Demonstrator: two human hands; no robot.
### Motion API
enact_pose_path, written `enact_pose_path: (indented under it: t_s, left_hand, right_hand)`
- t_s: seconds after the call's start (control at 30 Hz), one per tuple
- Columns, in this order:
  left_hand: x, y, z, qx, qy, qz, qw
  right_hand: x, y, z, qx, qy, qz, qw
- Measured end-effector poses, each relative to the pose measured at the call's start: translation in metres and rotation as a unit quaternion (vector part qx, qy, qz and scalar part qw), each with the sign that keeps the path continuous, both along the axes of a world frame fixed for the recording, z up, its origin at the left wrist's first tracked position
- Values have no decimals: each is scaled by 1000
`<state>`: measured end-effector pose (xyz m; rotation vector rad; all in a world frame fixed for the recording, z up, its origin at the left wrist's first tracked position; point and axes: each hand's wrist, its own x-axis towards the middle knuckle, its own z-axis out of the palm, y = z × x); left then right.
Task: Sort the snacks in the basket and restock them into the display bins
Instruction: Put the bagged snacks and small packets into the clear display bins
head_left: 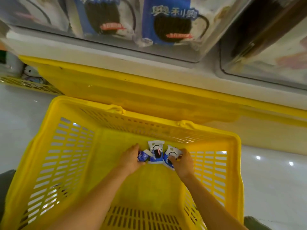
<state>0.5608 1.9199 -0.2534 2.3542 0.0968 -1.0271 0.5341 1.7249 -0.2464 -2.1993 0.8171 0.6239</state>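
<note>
A yellow slotted basket (69, 146) stands on the floor below me. Three small blue and white snack packets lie on its bottom near the far wall. My left hand (131, 159) grips the left packet (142, 156) with curled fingers. Untouched between my hands lies the middle packet (156, 151). The right packet (172, 155) is held in the curled fingers of my right hand (183, 163). Above the basket are clear display bins, one (167, 22) with a large blue cookie picture on its front.
A yellow base (132, 90) runs under the white bin shelf (83, 52), right behind the basket. Glossy white floor (274, 180) lies on both sides. Another yellow slotted crate (25, 83) sits at the far left. A dark bin (265, 30) stands at the upper right.
</note>
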Motion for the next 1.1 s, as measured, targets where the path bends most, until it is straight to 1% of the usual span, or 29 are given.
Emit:
enact_pose_path:
  t_s: [0.03, 0.07, 0.1, 0.17, 0.2, 0.27, 0.33, 0.37, 0.43, 0.47, 0.53, 0.57, 0.63, 0.67, 0.77, 0.8, 0.87, 0.93, 1.03, 1.1]
  left_hand:
    - [-2, 2, 2, -58, 14, 82, 995]
    - [-4, 5, 5, -102, 20, 154, 983]
    - [-6, 8, 8, -131, 19, 211, 968]
    - [-8, 14, 15, -170, 30, 283, 944]
    - [-9, 16, 20, -177, 42, 305, 935]
    - [-10, 19, 29, -208, 79, 354, 908]
    - [-11, 19, 44, -280, 154, 385, 866]
    - [-12, 19, 50, -312, 180, 379, 852]
    - [-15, 21, 58, -333, 189, 350, 855]
    - [-16, 24, 60, -328, 181, 340, 863]
    - [-17, 30, 64, -309, 154, 327, 880]
    - [-16, 33, 64, -302, 143, 323, 886]
    - [-15, 40, 65, -295, 131, 324, 889]
    - [-14, 43, 65, -292, 128, 329, 889]
    - [-13, 50, 63, -267, 102, 357, 889]
    - [-13, 52, 62, -258, 90, 363, 891]
    - [-13, 55, 60, -252, 79, 373, 890]
    - [-12, 57, 61, -252, 74, 377, 888]
    - [-12, 59, 64, -244, 65, 378, 891]
    - [-12, 59, 69, -239, 55, 375, 894]
  right_hand:
    - [-1, 2, 4, 12, -31, -17, 999]
    - [-1, 4, 9, 24, -61, -34, 997]
    - [-1, 7, 15, 37, -88, -45, 994]
    - [0, 15, 28, 84, -129, -54, 987]
    - [1, 20, 34, 119, -133, -51, 983]
    - [2, 34, 45, 210, -102, -32, 972]
    - [3, 48, 53, 283, -58, -19, 957]
    - [4, 55, 55, 301, -48, -19, 952]
    - [7, 66, 56, 317, -48, -13, 947]
    - [8, 69, 54, 307, -54, 4, 950]
    - [10, 70, 48, 243, -74, 38, 966]
    - [12, 67, 43, 196, -81, 27, 977]
    - [17, 56, 30, 105, -93, -27, 990]
    - [20, 51, 21, 73, -77, -40, 994]
    - [23, 49, -2, 42, 29, -36, 998]
    - [24, 52, -7, 25, 46, -31, 998]
    - [24, 59, -15, -14, 48, -23, 998]
    - [24, 65, -18, -14, 36, -24, 999]
    - [20, 72, -20, 50, 32, -32, 998]
    - [19, 75, -19, 53, 45, 25, 997]
